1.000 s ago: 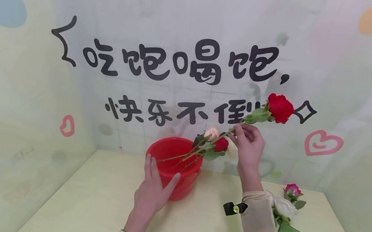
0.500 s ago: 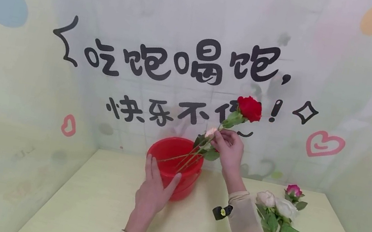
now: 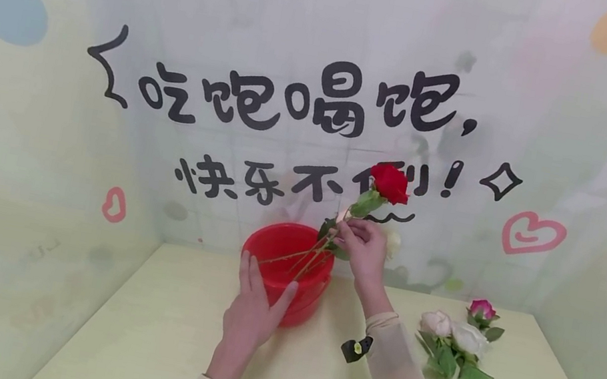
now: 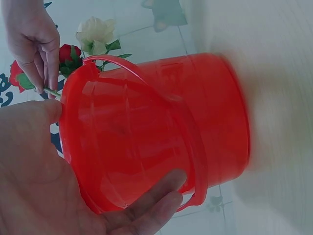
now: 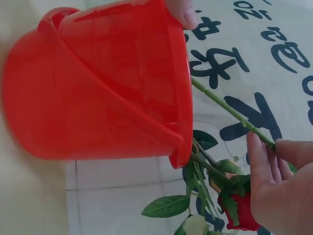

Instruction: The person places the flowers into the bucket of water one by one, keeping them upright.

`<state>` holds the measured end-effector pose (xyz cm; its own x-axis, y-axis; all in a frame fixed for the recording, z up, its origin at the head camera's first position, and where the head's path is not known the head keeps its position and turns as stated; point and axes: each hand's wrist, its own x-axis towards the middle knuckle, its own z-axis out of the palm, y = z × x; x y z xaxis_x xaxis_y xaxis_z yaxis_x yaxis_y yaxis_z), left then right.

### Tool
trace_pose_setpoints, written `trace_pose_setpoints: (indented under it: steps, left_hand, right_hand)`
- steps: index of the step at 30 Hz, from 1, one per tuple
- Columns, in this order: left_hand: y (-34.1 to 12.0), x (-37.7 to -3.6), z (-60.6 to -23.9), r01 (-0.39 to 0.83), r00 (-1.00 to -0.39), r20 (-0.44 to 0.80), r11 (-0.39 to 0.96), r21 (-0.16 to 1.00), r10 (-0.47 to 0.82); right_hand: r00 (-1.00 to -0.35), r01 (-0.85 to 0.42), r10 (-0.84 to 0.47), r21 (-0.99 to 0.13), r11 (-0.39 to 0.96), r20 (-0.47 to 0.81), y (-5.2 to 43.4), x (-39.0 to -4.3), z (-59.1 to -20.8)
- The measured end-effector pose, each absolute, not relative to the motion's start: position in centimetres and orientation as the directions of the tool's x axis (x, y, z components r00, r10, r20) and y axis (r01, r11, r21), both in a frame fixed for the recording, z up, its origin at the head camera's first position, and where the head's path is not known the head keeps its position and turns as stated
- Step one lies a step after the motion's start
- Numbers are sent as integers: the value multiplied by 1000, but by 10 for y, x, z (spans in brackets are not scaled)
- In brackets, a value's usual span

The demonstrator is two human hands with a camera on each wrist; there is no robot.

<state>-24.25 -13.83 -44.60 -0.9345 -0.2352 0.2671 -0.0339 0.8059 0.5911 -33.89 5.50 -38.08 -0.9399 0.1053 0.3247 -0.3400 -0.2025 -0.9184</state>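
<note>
Left hand: your left hand (image 3: 250,319) is resting against the near side of the red bucket (image 3: 286,261), fingers (image 4: 146,200) and thumb spread around its wall, steadying it rather than gripping tight.
Right hand: your right hand (image 3: 364,251) is pinching the stem of the red rose (image 3: 389,183), fingertips (image 5: 257,156) clamped together on it just below the leaves.
Red rose: it's sticking up tilted above the bucket, bloom in front of the wall lettering (image 3: 306,105), lower stem running down into the bucket's mouth.
Bucket: it's sitting at the back of the table (image 3: 161,340), near the wall, and it's holding a few other stems, with a smaller red bloom (image 4: 68,54) and a white one (image 4: 95,32) leaning over the rim by your right hand.
Loose flowers: a pink, a white and a magenta flower (image 3: 457,335) are lying on the table to your right, well apart from the bucket.
</note>
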Motion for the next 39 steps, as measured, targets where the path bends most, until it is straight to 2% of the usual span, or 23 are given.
trace_pose_setpoints:
  steps: [16,24,30,39]
  left_hand:
    - [-139,-242,-446,-23,-940,262,806,591,-219]
    - [-140,-241,-445,-24,-943,254,807,591,-214]
    - [-138,-241,-445,-21,-943,258,812,583,-210]
    - [-139,-242,-443,-25,-942,257,810,586,-215]
  right_hand:
    - [-960,-273,116,-944,-184,255,46,-339,-398]
    - [-974,-218,72,-975,-51,214,41,-339,-408]
    - [-976,-212,45,-977,-10,211,39,-337,-414]
    - [-980,-197,-25,-970,143,195,41,-338,-404]
